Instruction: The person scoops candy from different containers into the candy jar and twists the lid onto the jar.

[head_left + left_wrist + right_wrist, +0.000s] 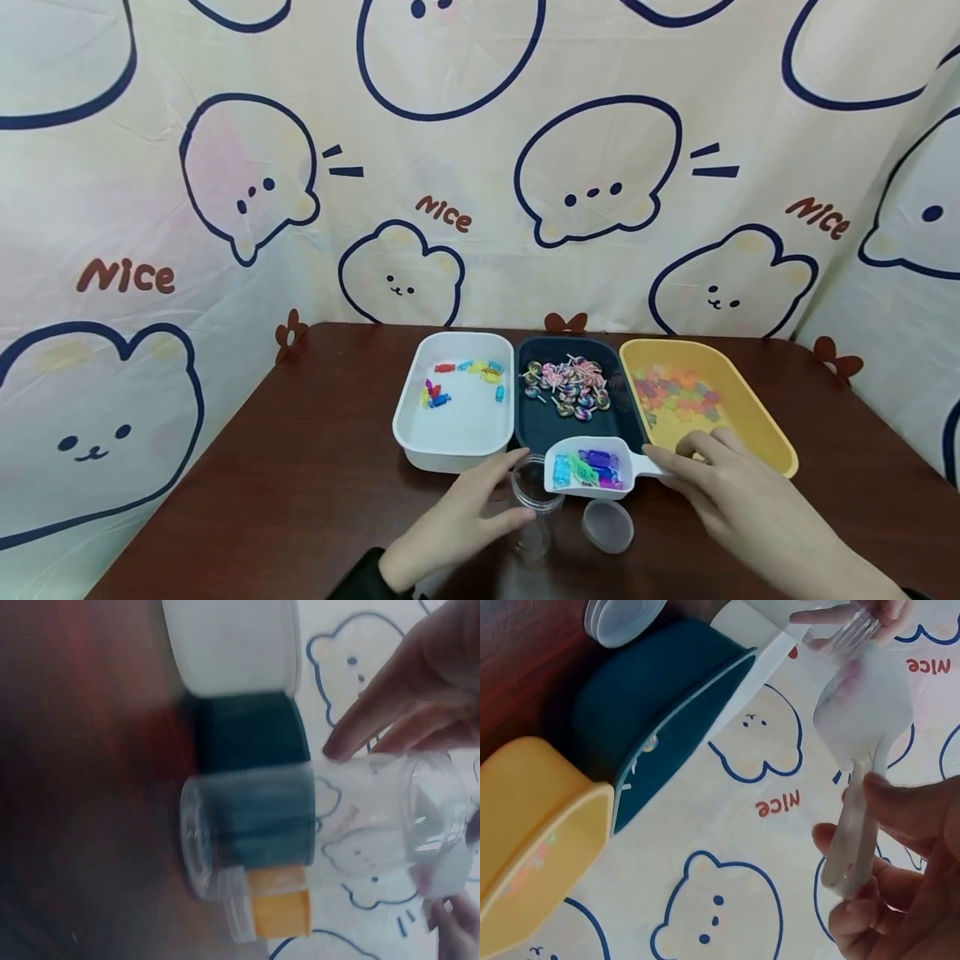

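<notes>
A clear plastic jar (533, 540) stands upright and open-topped on the table. My left hand (461, 510) holds it near the rim, with thumb and fingers on either side; the left wrist view shows fingers (352, 735) against its wall. A white scoop (643, 467) carries blue, green and purple wrapped candies (592, 468), and its front edge overlaps the jar's mouth. My right hand (723, 483) pinches the scoop's handle (855, 832) between thumb and fingers. On the table to the right of the jar lies a round translucent lid (608, 527).
Behind the hands, three trays stand side by side. The white tray (457, 433) has several small wrapped candies, the dark blue tray (536, 427) a pile of swirled lollipops (573, 387), and the yellow tray (757, 425) pastel pieces (678, 393). A printed cloth (495, 283) hangs behind the table.
</notes>
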